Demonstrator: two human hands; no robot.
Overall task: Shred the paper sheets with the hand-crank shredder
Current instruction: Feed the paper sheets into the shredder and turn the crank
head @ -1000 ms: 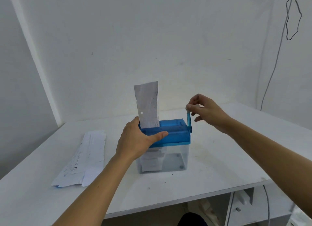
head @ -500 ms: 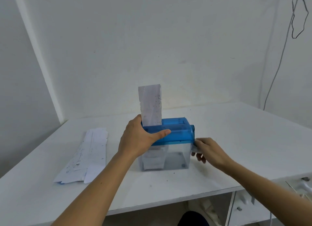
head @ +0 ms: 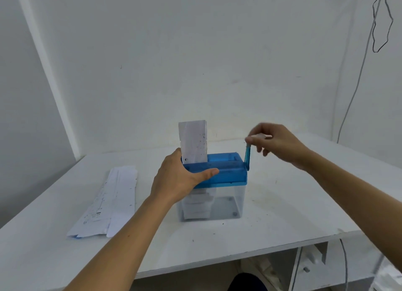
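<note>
One shredder (head: 226,175) stands on the table (head: 282,203) between two hands. The left hand (head: 176,179) grips its blue lid beside one sheet (head: 193,141) standing in the slot. The right hand (head: 278,142) pinches the top of the upright crank (head: 247,158). One paper stack (head: 108,201) lies to the left, apart from both hands.

Shredder (head: 226,175) mid-table; paper stack (head: 108,201) left; right side open.

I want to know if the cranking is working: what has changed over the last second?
The right hand, pinching the crank, swung it down beside the bin and back up: about one turn. The paper strip sank lower into the shredder. The left hand stayed gripping its lid; the stack of sheets did not move.
</note>
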